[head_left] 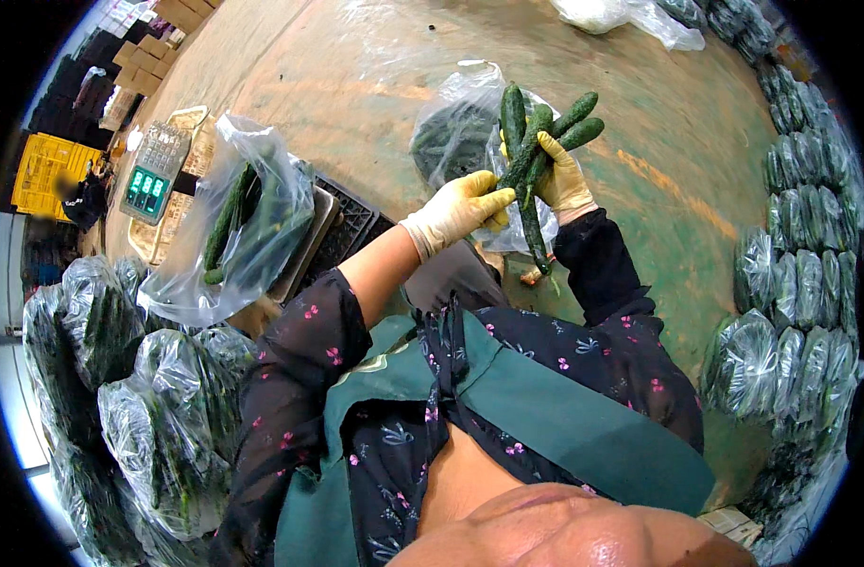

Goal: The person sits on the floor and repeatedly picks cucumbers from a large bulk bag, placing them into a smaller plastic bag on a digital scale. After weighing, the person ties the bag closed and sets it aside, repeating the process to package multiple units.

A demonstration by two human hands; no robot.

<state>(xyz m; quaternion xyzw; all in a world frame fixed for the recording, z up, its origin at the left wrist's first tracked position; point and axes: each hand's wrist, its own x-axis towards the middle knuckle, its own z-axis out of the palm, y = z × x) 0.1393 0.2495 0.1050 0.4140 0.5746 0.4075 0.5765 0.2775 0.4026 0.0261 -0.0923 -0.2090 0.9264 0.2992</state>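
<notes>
Both hands wear pale yellow gloves and are out in front of my body. My right hand (563, 177) grips a fanned bunch of several dark green cucumbers (527, 152), their upper ends spread apart. From the other side my left hand (467, 209) closes on the lower part of the same bunch, thumb and fingers around a cucumber. One slim cucumber (534, 237) points down below the hands. Just behind the bunch, a clear plastic bag (449, 131) of cucumbers rests on the floor, partly covered by the hands.
To the left, an open clear bag (262, 234) with cucumbers lies on a scale platform (318, 234), beside a lit digital display (147, 191). Filled cucumber bags (169, 425) crowd the near left. Stacked bags (807, 283) line the right. A person (84, 198) is by a yellow crate (53, 173).
</notes>
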